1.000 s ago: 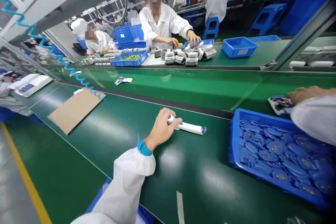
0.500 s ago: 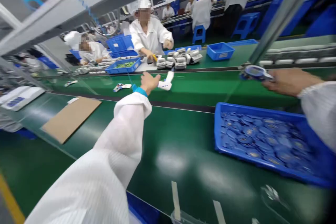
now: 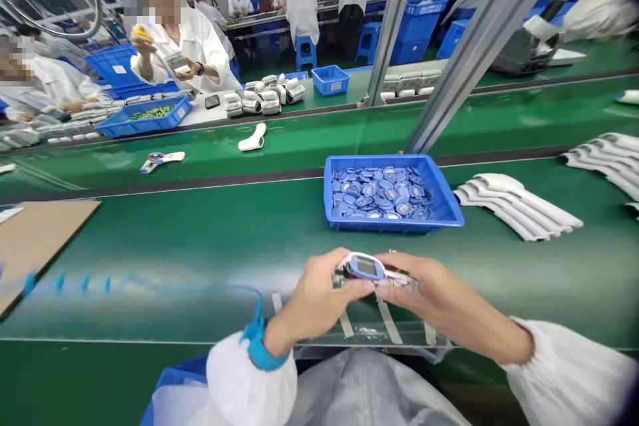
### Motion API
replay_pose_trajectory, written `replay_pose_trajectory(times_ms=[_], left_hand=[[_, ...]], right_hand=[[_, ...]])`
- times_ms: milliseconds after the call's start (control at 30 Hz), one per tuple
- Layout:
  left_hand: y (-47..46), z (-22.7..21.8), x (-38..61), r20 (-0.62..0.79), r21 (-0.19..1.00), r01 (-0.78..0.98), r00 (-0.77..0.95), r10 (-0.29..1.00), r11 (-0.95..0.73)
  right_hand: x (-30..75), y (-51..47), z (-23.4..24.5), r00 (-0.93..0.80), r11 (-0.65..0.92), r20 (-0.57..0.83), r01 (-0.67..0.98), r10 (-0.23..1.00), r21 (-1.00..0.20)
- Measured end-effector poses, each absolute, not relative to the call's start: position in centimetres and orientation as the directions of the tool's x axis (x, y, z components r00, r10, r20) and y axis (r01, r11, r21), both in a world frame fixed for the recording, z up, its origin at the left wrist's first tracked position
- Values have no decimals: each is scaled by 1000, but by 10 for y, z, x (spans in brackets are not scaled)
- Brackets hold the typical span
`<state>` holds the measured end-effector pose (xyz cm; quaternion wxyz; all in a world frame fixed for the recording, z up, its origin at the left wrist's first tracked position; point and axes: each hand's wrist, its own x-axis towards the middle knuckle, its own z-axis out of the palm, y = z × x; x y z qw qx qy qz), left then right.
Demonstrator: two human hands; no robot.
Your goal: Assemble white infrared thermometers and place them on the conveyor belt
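Both hands meet in front of me around a partly assembled handheld thermometer point(image 3: 367, 266), which has a white and blue frame, a small grey screen and exposed inner parts. My left hand point(image 3: 319, 293), wearing a blue wrist strap point(image 3: 264, 346), is closed on its left end. Thumb and fingers of my right hand point(image 3: 439, 296) pinch the opposite end. Just beyond them stands a blue tray point(image 3: 394, 223) filled with blue oval pieces point(image 3: 377, 193). The lower side of the thermometer is covered by my fingers.
White shells point(image 3: 519, 206) lie stacked right of the tray. A white thermometer body point(image 3: 253, 138) and another with exposed parts point(image 3: 160, 160) rest on the green belt point(image 3: 299, 153). Cardboard point(image 3: 44, 233) lies left. A metal post point(image 3: 479, 33) rises behind the tray. A co-worker point(image 3: 184, 46) sits across.
My left hand has come back from beside the white body on the belt. My right hand has brought the thermometer in from the right, and both hands now hold it. The view has turned right.
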<state>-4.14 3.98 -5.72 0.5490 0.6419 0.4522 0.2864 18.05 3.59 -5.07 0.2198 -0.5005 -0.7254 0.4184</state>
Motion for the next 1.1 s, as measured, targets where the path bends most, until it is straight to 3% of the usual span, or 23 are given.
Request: replay_pose_trajectory(times_ms=[133,267,367,433,533,600,700,800,867,1033,1100], left_hand=[[9,-80,-31,-159,955,291,364,918,50],[1,-74,-29,-92,932,354,431,898,-75],[-1,-64,-29,-3,804,529,460,888,-272],[0,-60,-30,55,668,654,433,900,-355],[8,-60,-35,129,615,720,311,942,-322],[16,-62,-41,105,750,634,165,981,-187],[25,-64,-54,-112,959,263,-4,994,110],[28,-61,-64,-324,945,-58,-45,945,322],[28,-59,-68,-392,912,-153,-58,918,380],[25,-59,-68,-402,900,-190,-8,916,393],[24,-63,-67,-397,902,-163,53,916,400]], right_hand=[[182,4,-66,-290,218,58,559,955,-800],[171,-8,-66,-270,358,235,715,934,-600],[162,-12,-51,-283,424,344,780,895,-461],[159,-11,-35,-269,440,402,789,875,-428],[167,-2,-20,-213,404,422,801,881,-442],[177,9,-31,-167,328,358,825,919,-459],[191,23,-76,-124,205,215,888,969,-411],[207,26,-115,-62,128,220,945,974,-300],[227,29,-120,-23,104,253,943,967,-315],[320,78,-84,299,-209,323,935,898,-286],[356,105,-75,365,-298,271,919,891,-256]])
